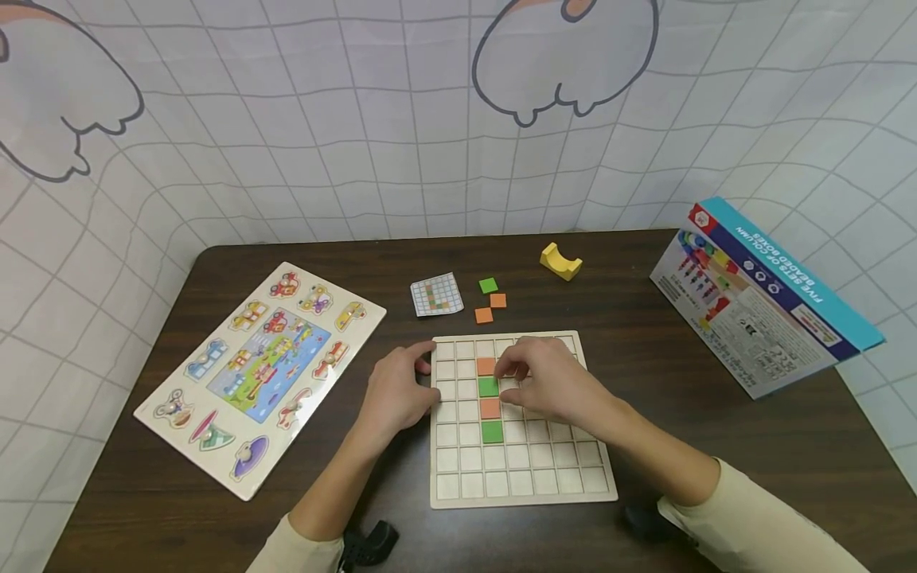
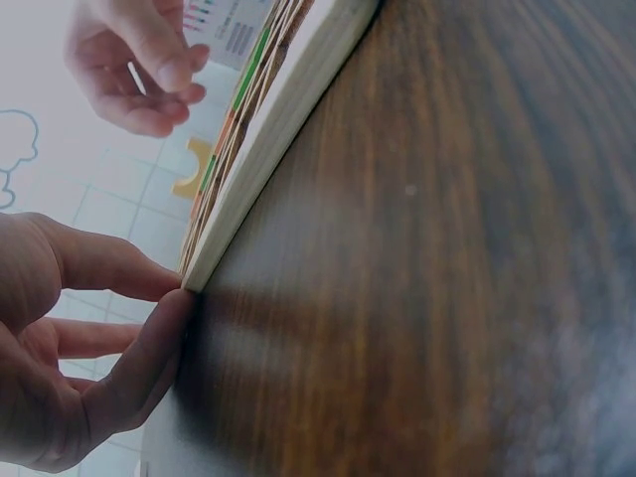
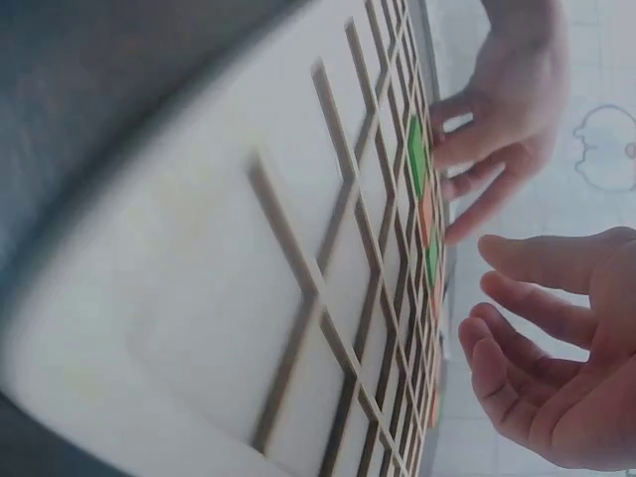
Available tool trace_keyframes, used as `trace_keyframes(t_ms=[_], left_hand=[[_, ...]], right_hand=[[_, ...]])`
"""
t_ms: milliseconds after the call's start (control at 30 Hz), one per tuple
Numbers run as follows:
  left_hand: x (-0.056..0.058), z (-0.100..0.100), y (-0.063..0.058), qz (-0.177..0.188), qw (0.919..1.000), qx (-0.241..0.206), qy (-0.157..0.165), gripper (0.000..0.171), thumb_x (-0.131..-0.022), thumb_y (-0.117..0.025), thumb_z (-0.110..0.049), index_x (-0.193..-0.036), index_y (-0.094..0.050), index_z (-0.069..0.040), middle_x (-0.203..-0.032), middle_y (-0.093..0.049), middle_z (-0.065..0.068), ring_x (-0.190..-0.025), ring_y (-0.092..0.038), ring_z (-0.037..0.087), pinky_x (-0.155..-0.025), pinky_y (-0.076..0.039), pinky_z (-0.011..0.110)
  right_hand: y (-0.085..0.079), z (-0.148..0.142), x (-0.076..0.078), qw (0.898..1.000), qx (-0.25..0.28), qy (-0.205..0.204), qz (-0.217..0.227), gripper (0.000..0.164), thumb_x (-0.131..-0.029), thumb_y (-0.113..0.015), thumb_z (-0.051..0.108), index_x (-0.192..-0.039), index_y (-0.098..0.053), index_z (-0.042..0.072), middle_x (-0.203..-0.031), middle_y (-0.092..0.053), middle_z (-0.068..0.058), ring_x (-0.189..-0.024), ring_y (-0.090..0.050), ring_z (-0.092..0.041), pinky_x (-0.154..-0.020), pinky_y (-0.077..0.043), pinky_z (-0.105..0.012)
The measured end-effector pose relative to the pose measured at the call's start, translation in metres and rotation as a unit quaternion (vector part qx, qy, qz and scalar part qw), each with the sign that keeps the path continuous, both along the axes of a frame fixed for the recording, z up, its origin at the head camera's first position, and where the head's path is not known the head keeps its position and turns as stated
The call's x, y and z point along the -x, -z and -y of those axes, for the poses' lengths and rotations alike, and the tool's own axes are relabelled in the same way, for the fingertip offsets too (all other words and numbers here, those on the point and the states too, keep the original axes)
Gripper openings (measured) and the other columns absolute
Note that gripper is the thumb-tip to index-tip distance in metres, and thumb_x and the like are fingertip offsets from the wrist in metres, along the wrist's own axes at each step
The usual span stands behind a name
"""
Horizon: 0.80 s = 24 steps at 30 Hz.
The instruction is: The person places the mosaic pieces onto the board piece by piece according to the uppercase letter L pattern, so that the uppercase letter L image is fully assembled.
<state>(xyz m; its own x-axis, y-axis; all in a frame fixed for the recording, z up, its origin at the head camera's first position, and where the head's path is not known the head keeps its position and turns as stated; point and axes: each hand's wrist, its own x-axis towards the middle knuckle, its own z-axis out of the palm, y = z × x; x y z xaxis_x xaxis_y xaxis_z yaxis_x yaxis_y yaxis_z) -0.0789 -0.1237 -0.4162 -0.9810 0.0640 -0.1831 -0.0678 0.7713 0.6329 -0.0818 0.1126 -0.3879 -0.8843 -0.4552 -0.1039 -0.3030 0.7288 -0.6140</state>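
A pale wooden grid board (image 1: 523, 482) lies on the table, with orange and green square tiles in one column, such as the lowest green tile (image 1: 492, 431). My left hand (image 1: 398, 390) grips the board's left edge; in the left wrist view the thumb and a finger (image 2: 124, 268) pinch it. Over the board's upper middle, right beside the tile column, hovers my right hand (image 1: 555, 382). Its fingers (image 3: 532, 313) are loosely bent, and nothing shows between them. Beyond the board lie a loose green tile (image 1: 488, 285) and two orange tiles (image 1: 484, 316).
A small printed pattern card (image 1: 437, 295) lies behind the board, left of the loose tiles. To the left is a picture peg puzzle (image 1: 261, 374). A yellow curved block (image 1: 560, 262) sits at the back, and a blue-and-white box (image 1: 766, 302) stands at the right.
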Motion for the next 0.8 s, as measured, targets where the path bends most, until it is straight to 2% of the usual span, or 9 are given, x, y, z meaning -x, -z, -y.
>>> trace_keyframes(t_ms=[233, 467, 800], left_hand=[[0.000, 0.000, -0.001, 0.001, 1.0000, -0.001, -0.002, 0.070, -0.070, -0.073, -0.001, -0.140, -0.065, -0.009, -0.097, -0.065, 0.004, -0.086, -0.055, 0.023, -0.073, -0.041, 0.033], [-0.001, 0.000, -0.001, 0.002, 1.0000, -0.001, -0.005, 0.070, -0.070, -0.073, -0.001, -0.140, -0.066, -0.009, -0.097, -0.065, 0.004, -0.085, -0.054, 0.023, -0.071, -0.040, 0.032], [-0.001, -0.001, 0.000, -0.002, 1.0000, 0.002, -0.005, 0.069, -0.070, -0.073, -0.001, -0.139, -0.066, -0.009, -0.096, -0.065, 0.004, -0.086, -0.055, 0.023, -0.072, -0.040, 0.033]], right_hand=[[-0.003, -0.005, 0.021, 0.999, 0.025, 0.014, 0.018, 0.019, -0.082, -0.086, 0.010, -0.100, -0.080, 0.012, -0.095, -0.074, -0.001, -0.088, -0.065, -0.019, -0.078, -0.052, -0.033], [-0.001, -0.009, 0.047, 0.998, 0.050, 0.039, 0.030, 0.019, -0.084, -0.083, 0.009, -0.102, -0.080, 0.010, -0.088, -0.072, 0.000, -0.084, -0.063, -0.017, -0.076, -0.050, -0.033], [0.003, -0.008, 0.079, 0.992, 0.092, 0.070, 0.040, 0.023, -0.085, -0.081, 0.003, -0.108, -0.079, 0.007, -0.101, -0.075, -0.008, -0.092, -0.065, -0.023, -0.082, -0.051, -0.037]])
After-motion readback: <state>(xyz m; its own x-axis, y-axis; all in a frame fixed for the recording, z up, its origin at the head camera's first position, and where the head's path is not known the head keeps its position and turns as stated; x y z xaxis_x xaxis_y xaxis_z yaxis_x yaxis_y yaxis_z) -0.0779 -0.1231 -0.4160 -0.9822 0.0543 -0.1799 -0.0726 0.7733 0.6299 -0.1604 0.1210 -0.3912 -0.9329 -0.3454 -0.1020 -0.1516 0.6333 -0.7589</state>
